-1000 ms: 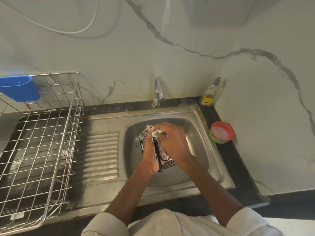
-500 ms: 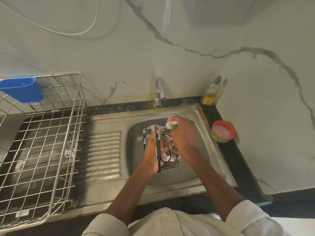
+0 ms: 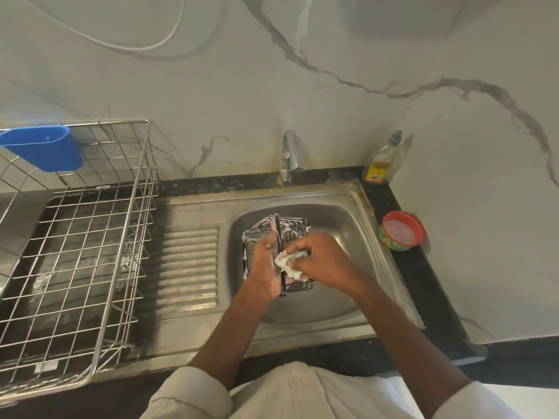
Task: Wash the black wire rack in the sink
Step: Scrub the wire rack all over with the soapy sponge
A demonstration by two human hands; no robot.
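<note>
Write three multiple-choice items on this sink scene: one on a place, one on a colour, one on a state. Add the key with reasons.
1. Where is the soap bottle?
A. in the drying rack
B. on the counter's back corner, right of the tap
C. in the sink basin

2. What colour is the cup hung on the drying rack?
A. red
B. green
C. blue

3. What is the right hand doing?
A. gripping a sponge against the black wire rack
B. turning the tap
C. resting on the counter

Key: 1 B, it stands by the wall corner; 2 C, its body is plainly blue; 3 A, fingers curl round the sponge while the left hand holds the rack.
</note>
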